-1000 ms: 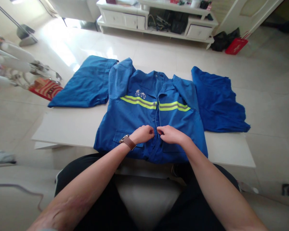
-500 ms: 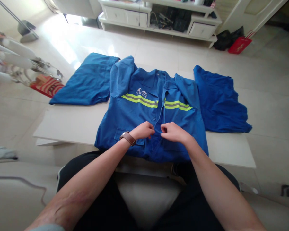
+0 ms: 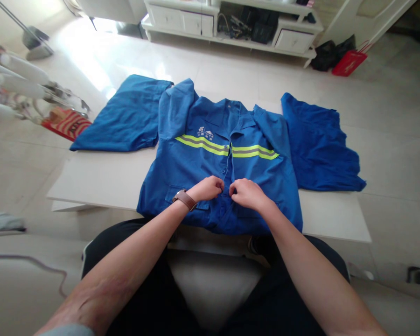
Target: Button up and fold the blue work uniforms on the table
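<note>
Head view, nearest to us: dark trousers (image 3: 136, 280) cover our spread legs on the near side of the blue jacket (image 3: 199, 165), with a pale seat (image 3: 215, 284) between them. On our left wrist a watch (image 3: 185, 199) with a brown strap sits above the jacket's left pocket flap. Our left hand (image 3: 208, 188) is curled, thumb and fingertips pinching the buttoned front edge low on the jacket; our right hand (image 3: 248, 192) pinches the facing edge just beside it. How much cloth each grips is hidden by our fingers. Between our hands the two edges stand slightly apart. The jacket lies front up across a white table (image 3: 98, 179), collar away from us, a yellow-and-grey band (image 3: 203, 145) across its chest and a white print (image 3: 205, 133) above the band. Left of the jacket lies a folded blue cloth (image 3: 126, 116), and right of it a darker blue cloth (image 3: 320, 144) with a ragged outline. Farther left of the jacket we see a red striped bag (image 3: 68, 123). Beyond the jacket, across the floor, stands a white cabinet (image 3: 182, 23), with a red bag (image 3: 350, 63) and a black bag (image 3: 324, 56) at its right end.
</note>
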A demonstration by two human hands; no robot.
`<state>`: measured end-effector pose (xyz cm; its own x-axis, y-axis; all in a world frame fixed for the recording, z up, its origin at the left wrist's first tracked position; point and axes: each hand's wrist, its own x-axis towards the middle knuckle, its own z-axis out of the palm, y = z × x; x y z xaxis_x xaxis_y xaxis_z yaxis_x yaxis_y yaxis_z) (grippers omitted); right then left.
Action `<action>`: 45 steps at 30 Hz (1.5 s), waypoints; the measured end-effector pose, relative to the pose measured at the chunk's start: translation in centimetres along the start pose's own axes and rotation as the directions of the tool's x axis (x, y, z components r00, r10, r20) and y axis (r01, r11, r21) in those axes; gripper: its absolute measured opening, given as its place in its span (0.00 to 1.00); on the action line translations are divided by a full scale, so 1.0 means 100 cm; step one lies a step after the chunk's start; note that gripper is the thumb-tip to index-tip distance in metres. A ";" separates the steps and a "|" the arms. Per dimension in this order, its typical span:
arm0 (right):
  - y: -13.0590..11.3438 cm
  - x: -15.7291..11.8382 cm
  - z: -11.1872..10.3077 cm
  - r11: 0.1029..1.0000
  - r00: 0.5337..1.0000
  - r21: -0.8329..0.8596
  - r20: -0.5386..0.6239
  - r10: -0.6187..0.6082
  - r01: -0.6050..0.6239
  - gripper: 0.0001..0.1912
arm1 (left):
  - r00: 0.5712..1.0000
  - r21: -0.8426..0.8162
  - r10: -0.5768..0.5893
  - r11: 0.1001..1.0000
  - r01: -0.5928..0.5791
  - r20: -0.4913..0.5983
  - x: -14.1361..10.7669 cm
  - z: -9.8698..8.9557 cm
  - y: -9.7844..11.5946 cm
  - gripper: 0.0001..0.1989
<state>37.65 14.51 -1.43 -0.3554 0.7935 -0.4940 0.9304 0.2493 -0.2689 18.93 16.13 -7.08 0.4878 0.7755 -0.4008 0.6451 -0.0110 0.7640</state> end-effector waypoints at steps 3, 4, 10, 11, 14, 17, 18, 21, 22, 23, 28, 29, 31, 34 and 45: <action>-0.001 0.001 0.001 1.000 1.000 -0.017 -0.009 0.015 -0.015 0.15 | 1.000 0.139 -0.002 0.990 0.004 -0.012 -0.005 0.001 0.003 0.12; -0.001 0.002 0.002 1.000 1.000 -0.015 -0.011 0.017 -0.017 0.15 | 1.000 0.167 -0.009 0.986 0.011 -0.010 -0.006 0.002 0.004 0.11; 0.000 0.005 0.003 1.000 0.999 -0.006 -0.031 0.016 -0.016 0.09 | 0.999 0.231 -0.002 0.973 0.011 -0.039 -0.006 0.009 0.008 0.09; -0.001 0.006 0.004 1.000 0.999 -0.006 -0.028 0.019 -0.019 0.08 | 0.999 0.229 -0.002 0.973 0.012 -0.041 -0.005 0.010 0.008 0.09; -0.002 0.007 0.006 1.000 0.999 -0.016 -0.022 0.025 -0.026 0.08 | 1.000 0.205 0.015 0.979 -0.010 -0.023 -0.005 0.009 0.008 0.08; -0.004 0.008 0.009 0.999 0.999 -0.032 -0.037 0.026 -0.028 0.07 | 0.999 0.174 0.049 0.984 -0.050 0.005 -0.004 0.007 0.007 0.08; -0.005 0.008 0.010 0.999 0.999 -0.038 -0.044 0.029 -0.030 0.07 | 0.998 0.165 0.059 0.984 -0.060 0.011 -0.004 0.007 0.006 0.08; -0.007 0.009 0.012 0.997 0.998 -0.060 -0.051 0.039 -0.042 0.07 | 0.997 0.148 0.070 0.986 -0.072 0.016 -0.003 0.006 0.005 0.07; -0.008 0.009 0.012 0.997 0.998 -0.067 -0.047 0.040 -0.043 0.07 | 0.997 0.145 0.069 0.987 -0.070 0.017 -0.003 0.005 0.006 0.07; -0.008 0.009 0.013 0.996 0.998 -0.072 -0.041 0.041 -0.044 0.07 | 0.998 0.140 0.063 0.988 -0.065 0.019 -0.004 0.004 0.006 0.07; -0.010 0.008 0.013 0.996 0.999 -0.085 -0.041 0.036 -0.039 0.09 | 0.994 0.053 -0.042 0.998 0.037 0.096 -0.007 0.000 0.011 0.08; -0.010 0.008 0.013 0.996 0.999 -0.085 -0.042 0.034 -0.037 0.09 | 0.992 0.031 -0.060 0.998 0.057 0.111 -0.007 0.000 0.012 0.08; -0.009 0.008 0.013 0.996 0.999 -0.087 -0.040 0.031 -0.035 0.10 | 0.986 -0.020 -0.095 0.995 0.099 0.137 -0.006 0.001 0.011 0.07; -0.009 0.008 0.013 0.995 0.999 -0.090 -0.036 0.034 -0.037 0.09 | 0.975 -0.089 -0.139 0.984 0.157 0.174 -0.004 0.004 0.009 0.07; -0.010 0.008 0.013 0.996 1.000 -0.090 -0.004 0.025 -0.025 0.10 | 0.983 -0.139 -0.146 0.977 0.162 0.114 -0.001 0.013 0.005 0.05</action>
<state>36.35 14.16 -2.68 -0.3315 0.8019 -0.4971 0.9434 0.2781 -0.1806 19.91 15.24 -7.31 0.4519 0.6919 -0.5631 0.6273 0.2023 0.7520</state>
